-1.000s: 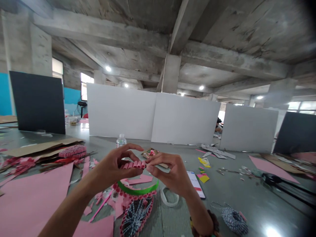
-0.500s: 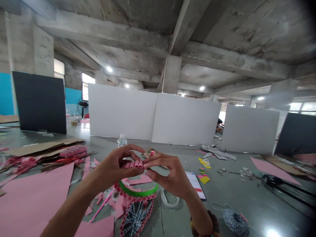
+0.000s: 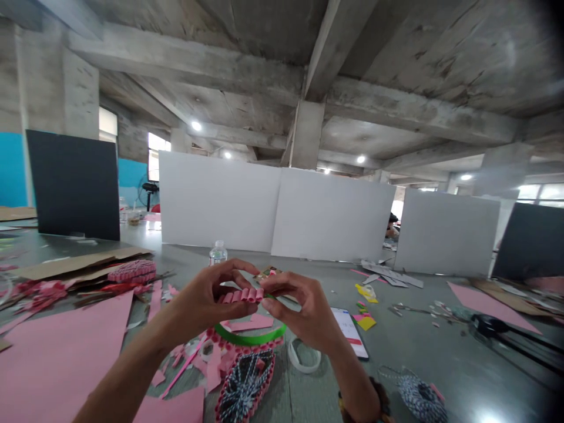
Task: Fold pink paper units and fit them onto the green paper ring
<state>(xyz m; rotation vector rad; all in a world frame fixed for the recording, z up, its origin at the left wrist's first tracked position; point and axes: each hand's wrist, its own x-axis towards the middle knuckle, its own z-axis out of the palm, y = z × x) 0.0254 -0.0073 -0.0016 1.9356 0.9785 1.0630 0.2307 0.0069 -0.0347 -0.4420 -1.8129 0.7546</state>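
Observation:
My left hand (image 3: 220,296) is closed around a row of small pink paper rolls (image 3: 242,295), thumb in front and fingers behind. At the right end of that row, my right hand (image 3: 295,299) pinches the strip of rolls between thumb and fingers, and a bit of green shows there. Below hangs a curved bright green strip (image 3: 251,339) edged with more pink rolls; the hands hide how it joins the held part. Under it lies an oval piece (image 3: 244,382) with a pink roll border and black-and-white cord across its middle.
Pink paper sheets (image 3: 66,352) and scraps cover the left. A phone (image 3: 350,332) and a white tape ring (image 3: 304,357) lie right of the hands. Farther right are a cord bundle (image 3: 420,396) and a black tool (image 3: 489,326). A clear bottle (image 3: 218,252) stands before white panels (image 3: 220,200).
My right hand has shifted slightly right along the row, so more of the rolls' right end shows. The green strip has moved slightly to the right.

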